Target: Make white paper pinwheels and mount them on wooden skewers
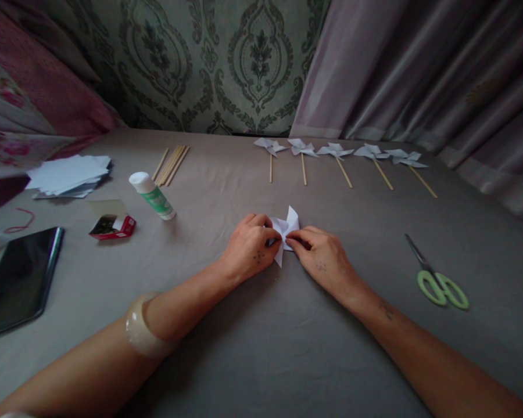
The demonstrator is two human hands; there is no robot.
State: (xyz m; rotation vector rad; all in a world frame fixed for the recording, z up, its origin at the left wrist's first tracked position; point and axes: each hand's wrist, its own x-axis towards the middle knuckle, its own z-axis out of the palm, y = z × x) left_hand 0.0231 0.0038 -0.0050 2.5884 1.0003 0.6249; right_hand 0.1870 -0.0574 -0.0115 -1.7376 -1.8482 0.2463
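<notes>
A white paper pinwheel [291, 219] without a stick is on the cloth in front of me, its blades folded toward the middle. My left hand [253, 242] pinches it near the centre from the left, fingers closed. From the right, my right hand [325, 252] has thumb and forefinger closed on the paper, close to the same centre. The fingertips almost meet and cover part of the folds. Whether a small pin sits between them I cannot make out.
Several finished pinwheels on sticks [335, 152] lie in a row at the back right. Green-handled scissors [436, 281] rest at right. On the left are a glue stick [154, 198], a small red box [113, 227], wooden sticks [173, 165], paper sheets [70, 175] and a dark tablet [21, 278].
</notes>
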